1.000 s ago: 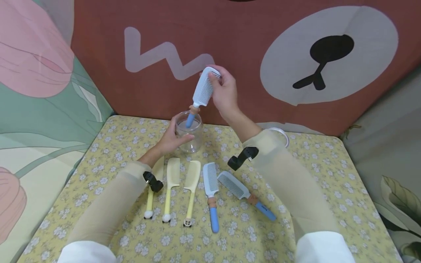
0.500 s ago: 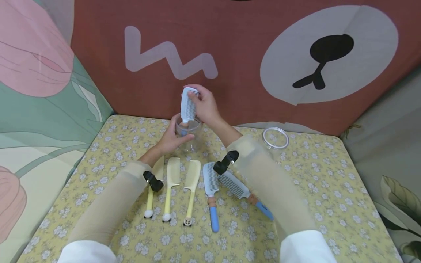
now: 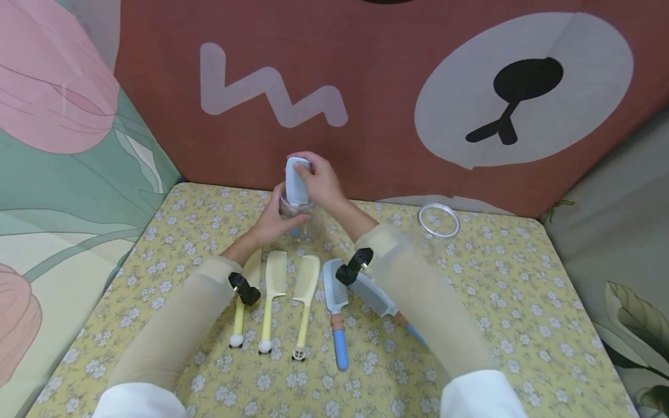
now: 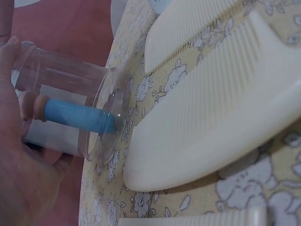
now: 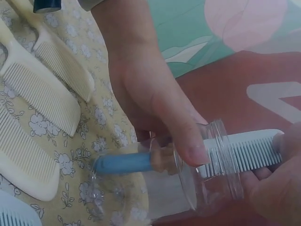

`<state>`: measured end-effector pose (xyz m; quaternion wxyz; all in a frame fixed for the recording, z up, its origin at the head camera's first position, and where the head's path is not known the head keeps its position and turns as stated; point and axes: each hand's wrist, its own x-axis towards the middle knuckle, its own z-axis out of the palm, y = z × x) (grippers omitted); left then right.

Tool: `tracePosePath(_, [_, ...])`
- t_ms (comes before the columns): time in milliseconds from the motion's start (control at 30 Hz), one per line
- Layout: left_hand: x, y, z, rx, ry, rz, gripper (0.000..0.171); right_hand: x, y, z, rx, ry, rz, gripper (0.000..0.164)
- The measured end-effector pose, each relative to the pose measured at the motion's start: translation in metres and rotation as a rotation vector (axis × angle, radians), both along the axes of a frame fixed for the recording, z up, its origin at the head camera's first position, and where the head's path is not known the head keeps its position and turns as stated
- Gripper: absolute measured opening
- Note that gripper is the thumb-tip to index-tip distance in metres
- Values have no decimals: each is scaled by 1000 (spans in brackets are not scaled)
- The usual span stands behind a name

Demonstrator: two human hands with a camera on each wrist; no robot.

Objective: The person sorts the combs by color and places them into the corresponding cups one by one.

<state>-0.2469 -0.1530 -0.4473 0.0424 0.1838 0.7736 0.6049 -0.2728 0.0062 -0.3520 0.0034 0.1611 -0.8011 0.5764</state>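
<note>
A clear jar (image 3: 308,226) stands near the back edge of the table. My left hand (image 3: 272,219) grips its side, thumb across the front. In my right hand (image 3: 320,180) the toothed head of a light blue comb (image 3: 297,187) is pinched between thumb and fingers. That comb is handle down inside the jar; in the left wrist view its blue handle (image 4: 77,115) reaches the jar's bottom, with a brown figure (image 5: 162,159) above the handle in the right wrist view. The upper part of the head sticks out of the mouth.
Three cream combs (image 3: 275,276) with yellow handles lie in front of the jar, the leftmost partly under my left wrist. Two more blue combs (image 3: 335,284) lie right of them, one partly covered by my right arm. A clear round lid (image 3: 439,220) lies back right.
My right hand has moved left and down, lowering the comb from above the mouth into the jar. The left hand has stayed on the jar.
</note>
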Motion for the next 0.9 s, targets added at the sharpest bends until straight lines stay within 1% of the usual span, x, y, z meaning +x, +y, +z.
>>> tracePosePath(167, [-1,0,-2,1,8,5,89,-1,2,-1,32,-8,10,28])
tracePosePath(267, [0,0,-1,11,8,6,88,-1,3,0,70,-1,24,30])
tracePosePath(333, [1,0,-1,12,4,7,88,-1,4,1,105,6,33,33])
tracePosePath(467, [1,-1,-2,5,-7,7,89,0,7,4,169,25,57,45])
tracePosePath(567, [0,-1,-3,7,18,7,90,0,12,7,201,52,56,51])
tracePosePath(700, [-1,-1,-4,34,75,-6,90,0,21,11,240,90,46,50])
tracePosePath(800, [-1,-1,-5,45,86,-12,89,1,27,14,268,130,59,49])
tracePosePath(900, [-1,0,-5,45,86,-8,89,5,35,13,302,190,81,50])
